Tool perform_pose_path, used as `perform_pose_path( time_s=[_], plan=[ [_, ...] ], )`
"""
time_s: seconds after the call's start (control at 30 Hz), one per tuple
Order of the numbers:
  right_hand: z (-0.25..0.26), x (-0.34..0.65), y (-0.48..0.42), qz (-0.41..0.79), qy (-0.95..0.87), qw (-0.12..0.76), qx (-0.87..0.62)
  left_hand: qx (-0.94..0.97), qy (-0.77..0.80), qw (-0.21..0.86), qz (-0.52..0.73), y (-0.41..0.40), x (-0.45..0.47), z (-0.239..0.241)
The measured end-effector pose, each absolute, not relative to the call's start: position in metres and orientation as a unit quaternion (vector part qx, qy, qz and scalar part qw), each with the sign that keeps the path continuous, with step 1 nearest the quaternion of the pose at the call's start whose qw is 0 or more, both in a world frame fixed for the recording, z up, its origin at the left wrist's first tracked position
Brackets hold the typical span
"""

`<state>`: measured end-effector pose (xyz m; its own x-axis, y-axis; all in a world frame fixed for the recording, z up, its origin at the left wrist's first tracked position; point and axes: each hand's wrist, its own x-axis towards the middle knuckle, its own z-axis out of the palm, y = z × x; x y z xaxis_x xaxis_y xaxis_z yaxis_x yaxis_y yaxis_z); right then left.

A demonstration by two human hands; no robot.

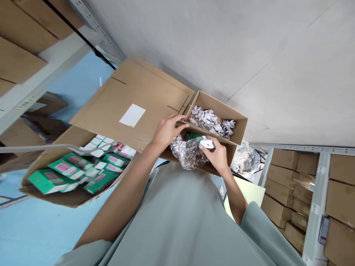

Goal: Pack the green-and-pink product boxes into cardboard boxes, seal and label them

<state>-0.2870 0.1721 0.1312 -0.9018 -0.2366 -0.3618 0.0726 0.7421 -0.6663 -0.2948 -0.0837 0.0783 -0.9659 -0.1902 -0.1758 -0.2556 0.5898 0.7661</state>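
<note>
There's the near box (231, 155), long side slanting down rightward, far box (242, 127) tight behind it. Clear plastic (188, 152) bulges at its front. Left grip (169, 130) spreads loosely by the adjoining rims; rightward, right grip (217, 157) pinches a paper wad (207, 142) above the opening, end wall just beyond.

Brown cartons (278, 190) sit stacked on metal shelving (320, 184).

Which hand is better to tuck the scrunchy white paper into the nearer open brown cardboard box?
Probably the right hand: it holds the paper over that box, while the left hand holds no paper.
</note>
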Motion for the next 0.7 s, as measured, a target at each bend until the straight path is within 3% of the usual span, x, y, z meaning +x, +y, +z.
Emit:
perform_pose_path(
  time_s=[0.5,0.7],
  plan=[
    [0.143,-0.277,0.186,-0.382,0.917,0.108,0.032,-0.125,0.892,0.041,0.433,-0.084,-0.296,0.084],
    [0.141,-0.262,0.173,-0.378,0.914,0.133,0.056,-0.109,0.897,0.043,0.427,-0.085,-0.298,0.084]
  ],
)
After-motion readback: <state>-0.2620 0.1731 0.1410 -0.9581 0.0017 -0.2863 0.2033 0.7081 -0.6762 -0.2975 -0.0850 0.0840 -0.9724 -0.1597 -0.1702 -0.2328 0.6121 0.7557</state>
